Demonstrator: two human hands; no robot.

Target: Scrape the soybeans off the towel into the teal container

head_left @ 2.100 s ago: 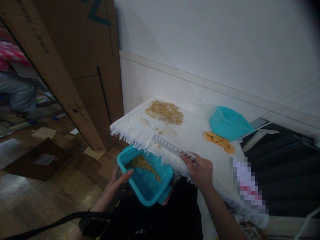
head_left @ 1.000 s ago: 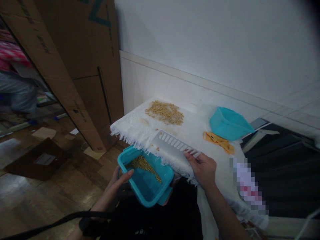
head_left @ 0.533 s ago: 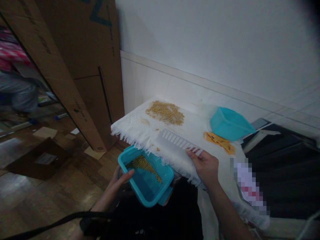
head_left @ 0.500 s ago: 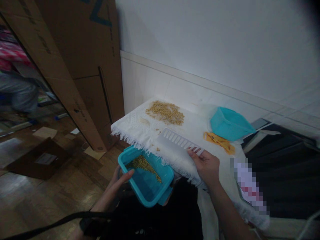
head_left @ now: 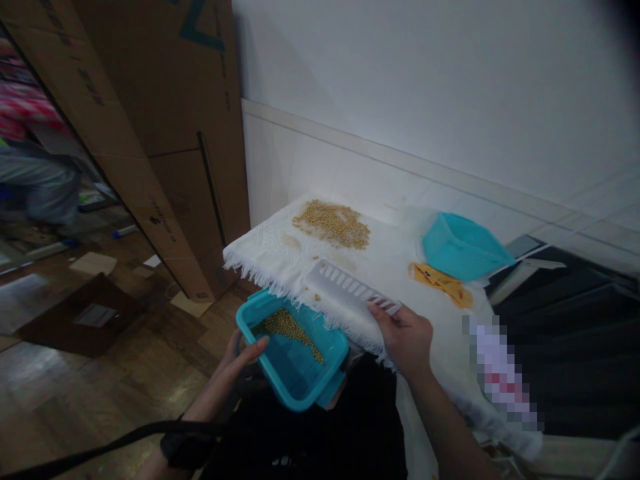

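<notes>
Currently, grasping the tub (head_left: 287, 365) by one side with the left hand (head_left: 240, 363), hooking the thumb over the rim and hiding most other fingers beneath. Holding it just in front of the cloth (head_left: 393, 250), close under the hanging fringe (head_left: 265, 279), leaving contact with that fringe unclear. Containing, in that tub, beans (head_left: 286, 325): banking up along the side nearest the cloth, trailing off rightward, baring the rest of the bottom.

Pinching the plate (head_left: 336, 295), one, pale, slotted along a long edge, in the right hand (head_left: 407, 338): pressing the thumb on the upper face, tucking the fingers behind. Holding it over the cloth's front part, turning the slots away from the fringe, leaving contact with the cloth uncertain.

Pile (head_left: 333, 225), one, of similar beans: spreading over the cloth's back left part.
Stray beans (head_left: 317, 298), a few: lying on the cloth, near its fringe.
Basin (head_left: 445, 243), one, blue: standing at the cloth's back right.
Rag (head_left: 443, 284), one, orange: lying crumpled on the cloth's right part.
Item (head_left: 500, 373), one, lilac and red, blurred: lying along the cloth's right edge.
Carton (head_left: 185, 93), one, tall, brown: standing left of the cloth.
Box (head_left: 63, 327), one, brown, pale-labelled: lying on the floor (head_left: 150, 380), well left of the cloth.
Wall (head_left: 425, 87), white: rising behind the cloth.
</notes>
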